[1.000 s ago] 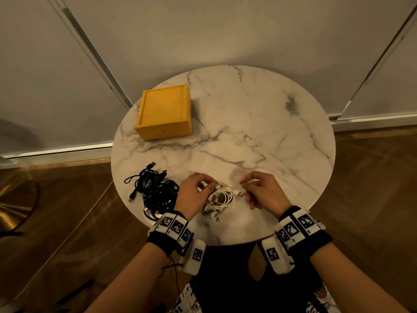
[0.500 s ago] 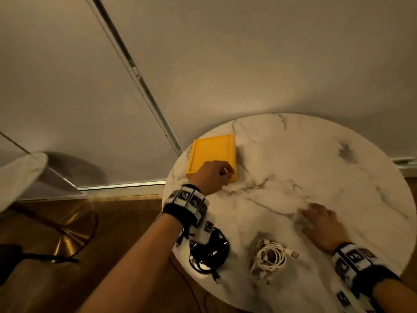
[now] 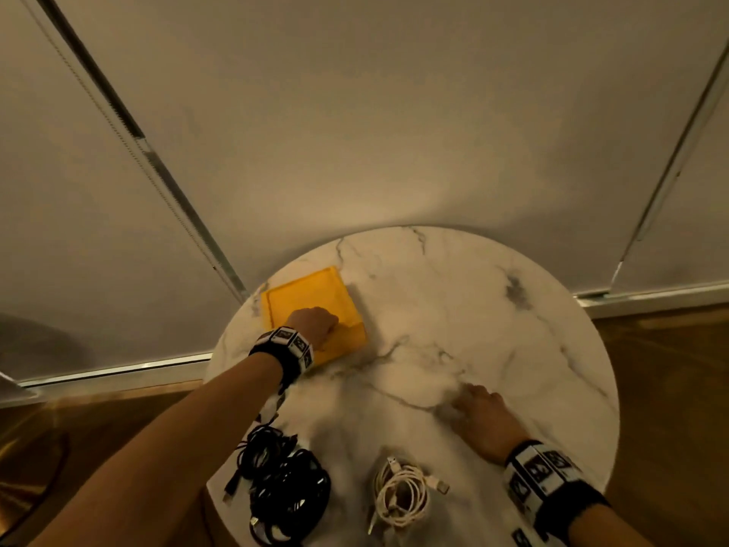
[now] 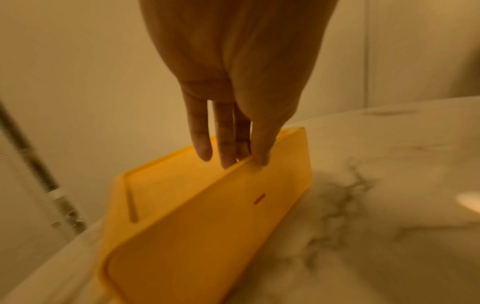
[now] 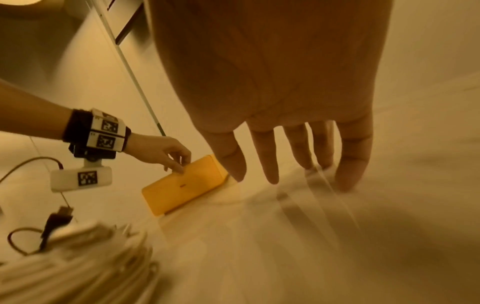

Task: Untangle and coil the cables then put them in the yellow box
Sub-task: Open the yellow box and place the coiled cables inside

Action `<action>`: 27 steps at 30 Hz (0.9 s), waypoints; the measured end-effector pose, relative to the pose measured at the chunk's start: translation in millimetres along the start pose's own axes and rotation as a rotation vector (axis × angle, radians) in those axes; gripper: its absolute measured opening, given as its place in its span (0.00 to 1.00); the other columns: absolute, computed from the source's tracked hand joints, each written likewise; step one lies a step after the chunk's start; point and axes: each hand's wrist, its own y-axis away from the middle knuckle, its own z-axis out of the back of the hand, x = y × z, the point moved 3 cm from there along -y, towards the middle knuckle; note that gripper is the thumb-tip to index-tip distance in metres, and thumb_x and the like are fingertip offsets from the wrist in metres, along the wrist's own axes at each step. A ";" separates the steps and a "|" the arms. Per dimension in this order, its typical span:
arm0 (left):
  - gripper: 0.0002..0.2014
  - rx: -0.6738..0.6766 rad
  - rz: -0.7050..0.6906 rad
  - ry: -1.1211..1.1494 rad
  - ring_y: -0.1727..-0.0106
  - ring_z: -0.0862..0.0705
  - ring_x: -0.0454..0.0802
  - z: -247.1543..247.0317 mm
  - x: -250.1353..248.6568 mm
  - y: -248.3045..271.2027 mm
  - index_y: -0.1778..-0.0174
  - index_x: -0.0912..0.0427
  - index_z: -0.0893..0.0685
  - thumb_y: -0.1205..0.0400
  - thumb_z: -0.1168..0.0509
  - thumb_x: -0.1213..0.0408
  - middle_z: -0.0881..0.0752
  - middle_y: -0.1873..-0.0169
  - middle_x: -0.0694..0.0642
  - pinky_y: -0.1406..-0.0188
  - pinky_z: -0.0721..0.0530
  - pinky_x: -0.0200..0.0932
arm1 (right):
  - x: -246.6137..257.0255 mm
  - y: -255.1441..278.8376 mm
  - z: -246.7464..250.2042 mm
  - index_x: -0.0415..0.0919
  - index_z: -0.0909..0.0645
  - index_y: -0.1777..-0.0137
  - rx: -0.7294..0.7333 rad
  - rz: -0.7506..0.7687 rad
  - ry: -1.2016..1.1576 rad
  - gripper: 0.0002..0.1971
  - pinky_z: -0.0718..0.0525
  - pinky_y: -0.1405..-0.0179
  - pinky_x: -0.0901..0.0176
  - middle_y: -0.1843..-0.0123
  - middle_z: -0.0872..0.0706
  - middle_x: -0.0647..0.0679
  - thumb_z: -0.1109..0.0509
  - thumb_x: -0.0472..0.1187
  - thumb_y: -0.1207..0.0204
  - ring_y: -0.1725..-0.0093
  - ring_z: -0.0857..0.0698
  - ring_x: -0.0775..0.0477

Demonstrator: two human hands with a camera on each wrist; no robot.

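The left hand [image 3: 313, 323] pinches the box [image 3: 303, 298] lid's near edge, thumb outside, fingers on top; lift it straight up, steadily, so the base stays on the desk [image 3: 453, 329]; the right hand [image 3: 483, 418] lies spread flat; both cables [image 3: 400, 493] wait coiled nearby.

Round white marble tabletop [image 3: 473, 309] with grey veins, pushed up close to a plain pale wall [image 3: 355, 112] on the far side. The wall's split into panels by thin metal strips, one running diagonally down the left [image 3: 130, 140] and another on the right [image 3: 670, 171]. A light baseboard [image 3: 118, 373] runs along the bottom of the wall. Floor is dark brown wood [image 3: 670, 369], kinda glossy on the left. Lighting is dim and warm, with a brighter patch on the wall just above the table's far edge.
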 end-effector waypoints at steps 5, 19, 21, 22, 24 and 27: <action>0.09 0.007 -0.224 0.066 0.47 0.22 0.60 16.8 -73.1 10.7 0.42 0.61 0.25 0.12 0.44 0.59 0.23 0.47 0.58 0.55 0.29 0.49 | -9.5 -21.2 24.8 0.43 0.16 0.39 -0.159 -0.017 -0.362 0.13 0.22 0.45 0.60 0.39 0.13 0.43 0.33 0.45 0.20 0.41 0.16 0.45; 0.05 -0.065 -0.347 0.284 0.58 0.26 0.54 18.1 -120.1 27.5 0.48 0.59 0.23 0.16 0.39 0.62 0.20 0.55 0.56 0.60 0.25 0.49 | -11.4 -34.9 15.8 0.41 0.18 0.46 -0.147 -0.079 -0.678 0.07 0.18 0.62 0.55 0.53 0.13 0.41 0.36 0.41 0.18 0.59 0.14 0.44; 0.03 -0.064 -0.331 0.303 0.59 0.25 0.54 17.6 -115.5 31.3 0.51 0.58 0.21 0.19 0.37 0.65 0.22 0.58 0.54 0.63 0.27 0.47 | -7.1 -42.5 14.5 0.40 0.18 0.53 -0.125 -0.128 -0.823 0.07 0.21 0.77 0.60 0.63 0.16 0.43 0.36 0.40 0.18 0.69 0.17 0.47; 0.03 -0.067 -0.323 0.303 0.60 0.25 0.54 16.5 -114.4 33.6 0.52 0.59 0.20 0.19 0.38 0.66 0.23 0.60 0.54 0.63 0.28 0.47 | -3.7 -44.7 14.1 0.38 0.17 0.55 -0.125 -0.145 -0.865 0.08 0.24 0.81 0.64 0.65 0.16 0.44 0.35 0.40 0.18 0.71 0.19 0.48; 0.06 -0.071 -0.314 0.276 0.59 0.25 0.57 12.7 -116.4 36.2 0.51 0.62 0.20 0.17 0.42 0.69 0.22 0.59 0.57 0.63 0.27 0.50 | 2.7 -47.6 14.7 0.35 0.16 0.56 -0.131 -0.179 -0.941 0.11 0.28 0.85 0.69 0.67 0.17 0.43 0.33 0.43 0.19 0.74 0.20 0.48; 0.06 -0.083 -0.317 0.160 0.53 0.21 0.63 7.4 -123.8 39.6 0.47 0.65 0.24 0.16 0.45 0.70 0.21 0.51 0.63 0.61 0.28 0.51 | 9.3 -51.6 11.6 0.34 0.16 0.56 -0.116 -0.229 -1.022 0.13 0.30 0.85 0.70 0.67 0.15 0.43 0.31 0.45 0.20 0.76 0.20 0.48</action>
